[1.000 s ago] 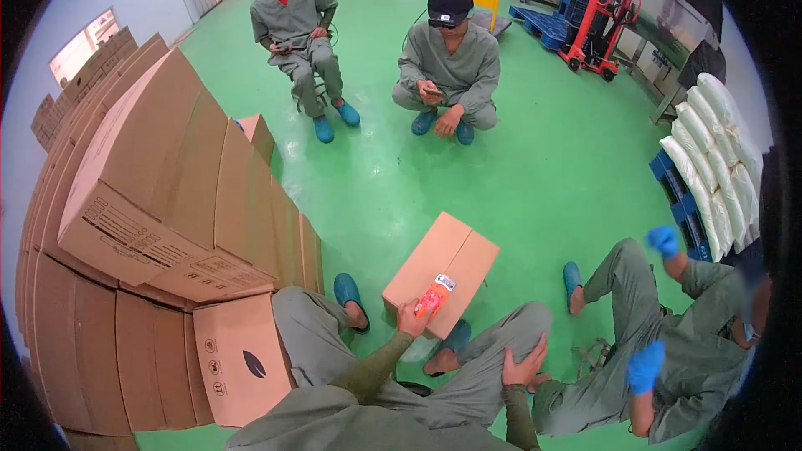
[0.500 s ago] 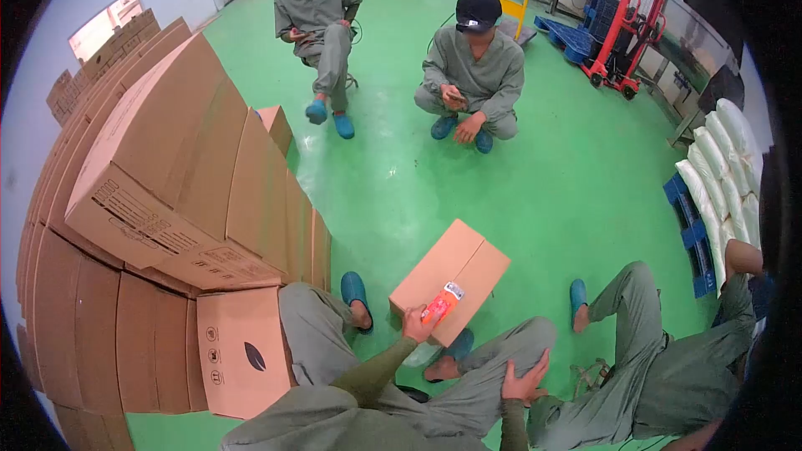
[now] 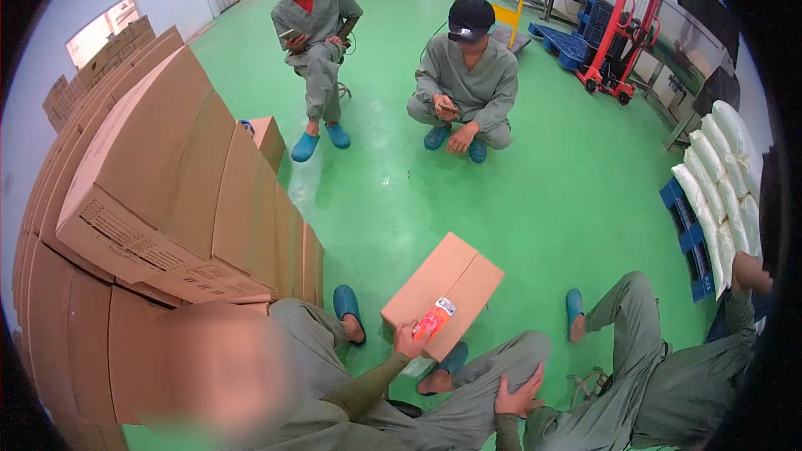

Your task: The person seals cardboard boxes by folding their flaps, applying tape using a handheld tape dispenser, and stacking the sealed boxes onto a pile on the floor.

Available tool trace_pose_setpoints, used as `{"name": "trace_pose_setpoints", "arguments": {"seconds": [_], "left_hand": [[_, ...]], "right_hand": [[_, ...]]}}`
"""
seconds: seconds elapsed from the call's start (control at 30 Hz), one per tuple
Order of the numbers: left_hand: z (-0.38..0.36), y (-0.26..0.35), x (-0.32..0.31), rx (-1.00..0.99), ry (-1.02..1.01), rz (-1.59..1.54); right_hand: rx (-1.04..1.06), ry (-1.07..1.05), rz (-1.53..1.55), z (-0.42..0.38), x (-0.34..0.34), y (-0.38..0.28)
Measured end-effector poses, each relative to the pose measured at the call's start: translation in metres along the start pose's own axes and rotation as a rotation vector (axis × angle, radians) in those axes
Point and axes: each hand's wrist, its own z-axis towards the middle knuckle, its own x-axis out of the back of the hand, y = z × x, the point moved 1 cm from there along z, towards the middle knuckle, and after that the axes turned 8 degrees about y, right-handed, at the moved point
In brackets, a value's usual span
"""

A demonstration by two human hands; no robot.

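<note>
My left hand [image 3: 408,339] closes on the near end of an orange-red packet [image 3: 432,322] with a white far end. The packet lies over the top of a closed brown cardboard box [image 3: 443,277], which stands on the green floor in front of my feet. Fingers spread, my right hand [image 3: 520,397] rests on my right knee in grey trousers [image 3: 501,359], holding nothing. My blue clogs [image 3: 348,313] are on the floor either side of the box's near end.
Tall stacks of cardboard boxes [image 3: 167,159] rise close on my left; a blur covers part below. One person [image 3: 313,29] sits and another [image 3: 472,63] squats ahead, each with a phone. Someone's leg [image 3: 626,309] is close right. White sacks [image 3: 718,175] and a red lifter [image 3: 622,25] stand beyond.
My view has shifted slightly. The seated person ahead has lowered the raised foot and lifted the phone. My left hand stays on the packet, my right hand on the knee.
</note>
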Motion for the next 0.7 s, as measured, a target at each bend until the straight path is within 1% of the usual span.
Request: {"name": "trace_pose_setpoints", "arguments": {"seconds": [0.13,0.23,0.33,0.37,0.4,0.43,0.47,0.5,0.53,0.57,0.6,0.63,0.7], "left_hand": [[-0.002,-0.003,-0.001,0.01,0.004,-0.039],[-0.003,-0.007,-0.005,-0.036,0.055,-0.058],[-0.001,-0.002,0.0,0.007,-0.022,-0.041],[0.0,-0.006,0.0,-0.048,0.015,-0.045],[-0.001,-0.02,-0.006,-0.116,0.013,-0.068],[-0.007,-0.055,-0.017,-0.16,-0.015,-0.073],[-0.011,-0.089,-0.031,-0.205,-0.043,-0.079],[-0.011,-0.094,-0.027,-0.104,-0.063,-0.221],[-0.011,-0.088,-0.034,0.018,-0.08,-0.337],[-0.002,-0.026,-0.011,0.314,-0.124,-0.551],[0.007,0.029,0.007,0.161,-0.034,-0.388],[0.011,0.003,0.0,0.102,-0.07,-0.317],[0.016,0.0,-0.002,0.0,-0.07,-0.259]], "right_hand": [[0.019,0.017,0.051,0.0,-0.002,0.004],[0.027,0.036,0.054,0.001,-0.004,0.005],[-0.015,0.014,0.054,0.003,-0.004,0.009],[0.06,0.016,0.093,0.006,-0.011,0.02],[0.104,0.044,0.11,0.003,-0.019,0.039],[0.188,0.095,0.132,-0.002,-0.027,0.049],[0.134,0.073,0.142,-0.001,-0.02,0.037],[0.155,0.079,-0.047,-0.001,-0.013,0.025],[0.109,0.082,-0.012,-0.005,-0.013,0.029],[0.084,0.081,0.034,0.0,-0.01,0.022],[0.0,0.083,-0.004,-0.001,-0.006,0.016],[-0.056,0.055,-0.011,-0.001,-0.004,0.01],[-0.05,0.071,0.013,0.002,-0.007,0.015]]}}
